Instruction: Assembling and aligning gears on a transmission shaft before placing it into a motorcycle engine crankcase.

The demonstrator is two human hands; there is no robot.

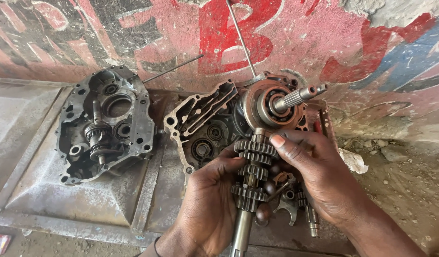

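A: Gears first. That gear cluster on its shaft (250, 178) is upright between both hands, over the lower edge of the open engine crankcase half (202, 126). Why both hands?

B: Several loose gears are stacked on one shaft, so I'd judge each hand steadies a different part. The left hand (207, 202) is closed around the lower stack, thumb lying across the teeth. The right hand (319, 173) is wrapped around the stack from the other side, thumb pressed on the top gear, fingers hidden behind.

A: And the forked piece under the right palm?

B: A shift fork (288, 209), next to a small pin or rod. Whether the fingers actually hold it I cannot tell; it may just lie on the metal tray (48, 190) below.

A: The case itself?

B: It sits tilted on the tray against the painted wall (324, 38), open face up, bearing seats showing. The crankshaft end with its splined shaft (298, 97) points up and to the right, just above the gears.

A: The other casting?

B: A second crankcase half (105, 123) lies well apart to the left, open side up, with a small geared shaft (98, 135) standing in it. Two thin rods (241, 38) lean on the wall behind.
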